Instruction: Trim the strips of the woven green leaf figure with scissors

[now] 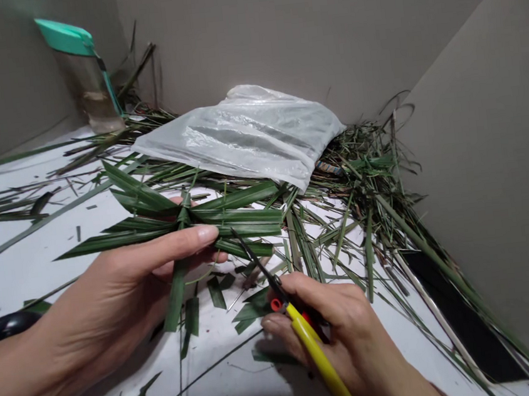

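Leaf bundle [210,219] of long green strips sits in the middle of the view, held up just above the white bench [26,267]. The strips stick out to the left and to the right, and one strip hangs down from the middle.

The left hand [127,288] is pinched shut on the leaf bundle. Its thumb lies on top and its fingers are under the leaves.

The right hand [349,328] is closed around the scissors [290,312], which have a yellow handle and a bit of red near the joint. The thin dark blades point up and to the left. Their tips are at the right side of the leaf bundle, touching it or just beside it; which one is hard to tell.

Small cut green bits [217,291] lie on the bench under both hands. A big messy heap of leaves [365,212] lies behind and to the right. A see-through plastic bag [243,134] rests on top of that heap. A clear bottle [92,84] with a green lid stands in the far left corner. Plain grey walls [499,135] stand around the bench.
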A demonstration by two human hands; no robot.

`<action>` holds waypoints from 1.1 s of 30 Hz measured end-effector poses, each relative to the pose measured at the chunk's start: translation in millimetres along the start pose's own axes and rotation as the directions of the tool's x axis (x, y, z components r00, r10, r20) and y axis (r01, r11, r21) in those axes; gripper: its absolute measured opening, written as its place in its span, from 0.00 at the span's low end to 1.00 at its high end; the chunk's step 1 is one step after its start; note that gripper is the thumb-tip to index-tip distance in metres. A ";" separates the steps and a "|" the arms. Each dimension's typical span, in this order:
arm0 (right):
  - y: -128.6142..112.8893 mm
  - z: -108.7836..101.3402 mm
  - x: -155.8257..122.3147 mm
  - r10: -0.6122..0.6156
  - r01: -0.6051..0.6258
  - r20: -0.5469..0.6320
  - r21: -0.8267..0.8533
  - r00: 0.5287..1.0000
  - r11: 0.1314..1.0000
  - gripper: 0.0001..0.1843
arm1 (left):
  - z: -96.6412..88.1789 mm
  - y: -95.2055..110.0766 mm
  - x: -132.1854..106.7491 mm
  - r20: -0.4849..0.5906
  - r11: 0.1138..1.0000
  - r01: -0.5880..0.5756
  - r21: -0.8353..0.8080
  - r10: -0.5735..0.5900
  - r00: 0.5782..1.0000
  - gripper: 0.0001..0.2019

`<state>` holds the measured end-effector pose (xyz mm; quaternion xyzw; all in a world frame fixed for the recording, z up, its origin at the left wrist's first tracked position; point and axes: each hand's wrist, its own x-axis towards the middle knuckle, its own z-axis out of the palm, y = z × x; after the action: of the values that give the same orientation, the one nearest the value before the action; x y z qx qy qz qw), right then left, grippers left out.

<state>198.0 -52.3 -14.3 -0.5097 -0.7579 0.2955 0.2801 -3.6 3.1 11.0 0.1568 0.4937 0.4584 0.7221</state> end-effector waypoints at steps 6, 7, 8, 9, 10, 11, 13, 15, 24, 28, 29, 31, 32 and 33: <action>-1.0 1.7 -0.9 -0.034 0.032 -0.064 -0.019 0.997 0.999 0.10 | -2.9 -0.9 1.7 0.070 0.999 -0.035 0.031 0.032 0.997 0.15; -1.7 1.9 -0.1 -0.033 0.032 -0.074 -0.013 0.997 0.999 0.10 | -2.5 -1.4 1.7 0.073 0.998 -0.038 0.039 0.035 0.997 0.15; -2.3 2.0 0.7 -0.039 0.038 -0.086 -0.008 0.996 0.999 0.10 | -2.5 -2.0 1.6 0.076 0.998 -0.041 0.050 0.038 0.996 0.15; -2.7 2.1 1.4 -0.046 0.046 -0.097 -0.007 0.994 0.999 0.09 | -2.9 -2.6 1.3 0.078 0.997 -0.048 0.061 0.043 0.996 0.15; -2.8 2.1 2.0 -0.057 0.056 -0.105 -0.010 0.993 0.998 0.09 | -3.7 -3.3 0.9 0.083 0.996 -0.050 0.067 0.044 0.996 0.16; -2.6 2.1 2.3 -0.068 0.066 -0.110 -0.016 0.992 0.998 0.09 | -4.9 -3.9 0.5 0.092 0.997 -0.044 0.066 0.038 0.995 0.16; -1.4 2.1 1.9 -0.088 0.084 -0.121 -0.039 0.989 0.996 0.08 | -7.8 -4.7 0.0 0.120 0.999 -0.012 0.032 0.008 0.993 0.15; 0.2 2.3 0.5 -0.114 0.107 -0.125 -0.062 0.986 0.992 0.08 | -10.6 -4.9 0.1 0.144 0.999 0.032 -0.014 -0.029 0.989 0.17; 2.4 1.4 -2.3 -0.169 0.161 -0.099 -0.087 0.981 0.983 0.08 | -13.3 -4.5 3.9 0.113 1.000 0.003 -0.010 -0.002 0.994 0.17; -0.6 1.7 -4.0 -0.089 0.086 -0.060 -0.048 0.994 0.995 0.08 | -15.1 -4.7 2.5 0.154 1.000 -0.008 0.019 0.005 0.988 0.18; -1.6 2.3 -4.4 -0.049 0.047 -0.050 -0.040 0.998 0.998 0.09 | -15.5 -4.7 2.1 0.165 1.000 0.000 0.013 -0.002 0.986 0.17; -3.1 3.9 -4.7 0.027 -0.028 -0.035 -0.025 0.999 0.999 0.11 | -15.9 -4.7 1.6 0.183 1.000 0.024 0.003 -0.024 0.983 0.16; -3.5 4.8 -4.7 0.046 -0.047 -0.035 -0.016 0.998 0.999 0.12 | -15.9 -4.6 1.7 0.189 1.000 0.030 -0.003 -0.029 0.982 0.16; -3.5 5.7 -4.5 0.050 -0.050 -0.042 -0.006 0.998 0.999 0.13 | -16.0 -4.6 1.9 0.192 0.999 0.036 -0.007 -0.034 0.981 0.15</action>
<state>193.2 -58.5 -16.1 -0.5354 -0.7399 0.2891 0.2868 -14.8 -1.4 -0.6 0.1876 0.4221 0.4309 0.7752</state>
